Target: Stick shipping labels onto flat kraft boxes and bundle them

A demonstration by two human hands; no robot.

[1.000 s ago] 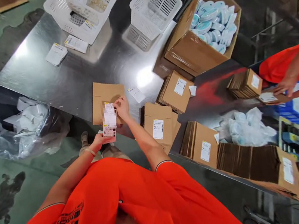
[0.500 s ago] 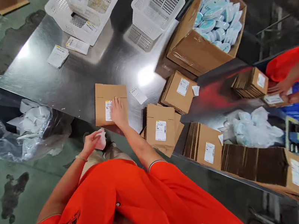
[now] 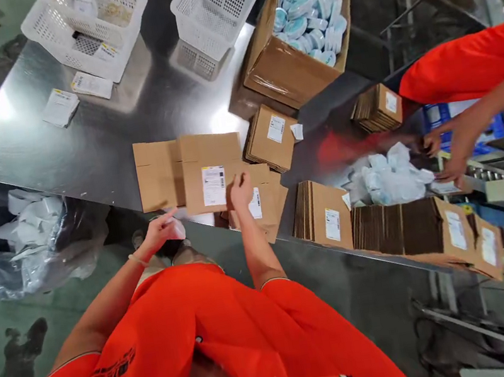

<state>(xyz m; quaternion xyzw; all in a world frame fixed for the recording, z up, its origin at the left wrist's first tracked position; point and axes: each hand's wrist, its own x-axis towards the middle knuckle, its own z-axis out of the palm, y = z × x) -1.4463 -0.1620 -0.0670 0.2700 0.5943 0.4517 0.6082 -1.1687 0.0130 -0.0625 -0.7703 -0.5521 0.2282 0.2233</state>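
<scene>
My left hand [image 3: 163,230] is closed on a crumpled piece of whitish backing paper [image 3: 176,228], just off the table's front edge. My right hand [image 3: 240,193] has curled fingers at the lower right edge of a flat folded cardboard box [image 3: 194,185], which bears a white printed label [image 3: 214,185]. That box partly covers a plain flat cardboard box [image 3: 159,176] on its left. To its right it overlaps a small pile of labelled flat boxes [image 3: 271,211], beside another labelled stack [image 3: 275,137].
White plastic baskets [image 3: 117,63] and label stacks [image 3: 60,108] lie at the back left. An open carton [image 3: 277,79] holds round packets. Folded boxes [image 3: 326,218] line the front edge at right. A co-worker's hands [image 3: 458,143] work near plastic bags [image 3: 388,176]. A lined bin [image 3: 43,228] holds paper scraps.
My right hand has moved right with the labelled box, uncovering the plain box. The loose label on the table is now out of sight. The view has shifted right.
</scene>
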